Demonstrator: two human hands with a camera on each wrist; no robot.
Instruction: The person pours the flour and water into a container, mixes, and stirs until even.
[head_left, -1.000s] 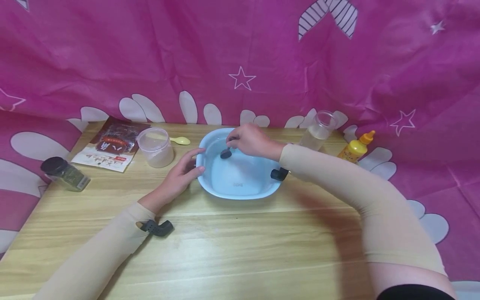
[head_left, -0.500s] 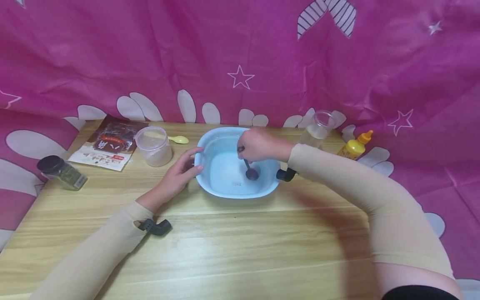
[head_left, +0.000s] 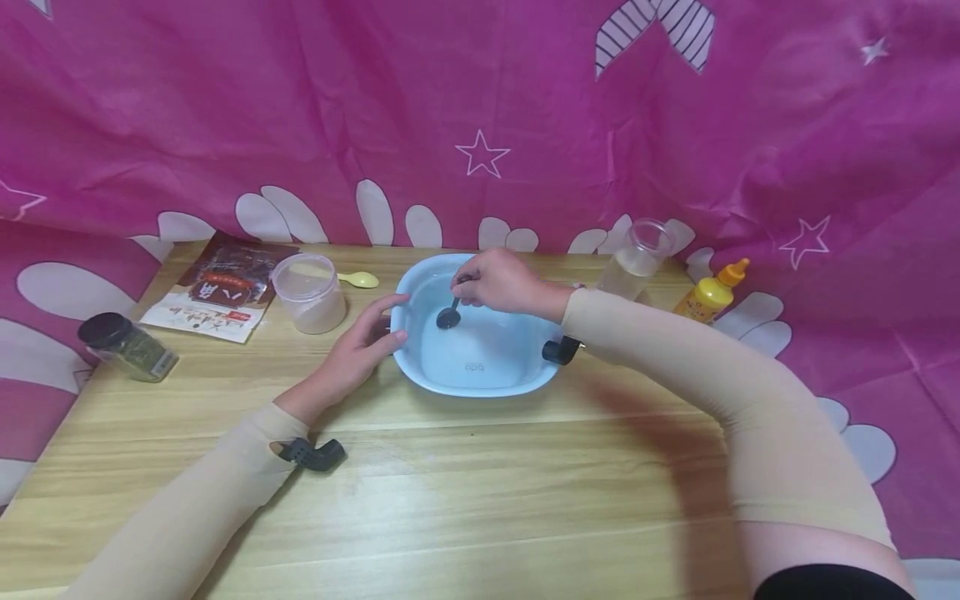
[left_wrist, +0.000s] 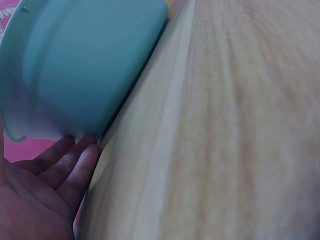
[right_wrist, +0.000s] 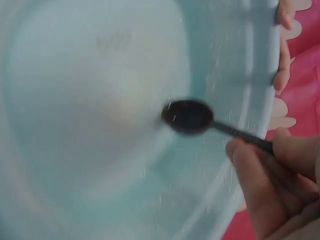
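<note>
A light blue plastic basin (head_left: 480, 390) stands on the wooden table, with what looks like clear liquid inside. My left hand (head_left: 362, 343) holds its left side: thumb and index finger reach over the rim, while the other fingers (left_wrist: 79, 170) lie against the outer wall in the left wrist view. Over the basin, my right hand (head_left: 504, 282) pinches the handle of a small dark spoon (head_left: 448, 318). The spoon's bowl is low inside the basin, towards its left side. In the right wrist view the spoon (right_wrist: 189, 117) is slightly blurred, its handle between thumb and fingers.
Left of the basin stand a clear tub (head_left: 309, 293), a yellow spoon (head_left: 360, 280), a printed food packet (head_left: 217, 292) and a black-lidded jar (head_left: 129, 348) lying tilted. A clear glass container (head_left: 636, 258) and a yellow squeeze bottle (head_left: 711, 296) stand right, near the pink curtain (head_left: 375, 100).
The dark spoon swung to the basin's front right half a second ago and is now back at the left, slightly nearer the front than at first. The left hand and basin stay put.
</note>
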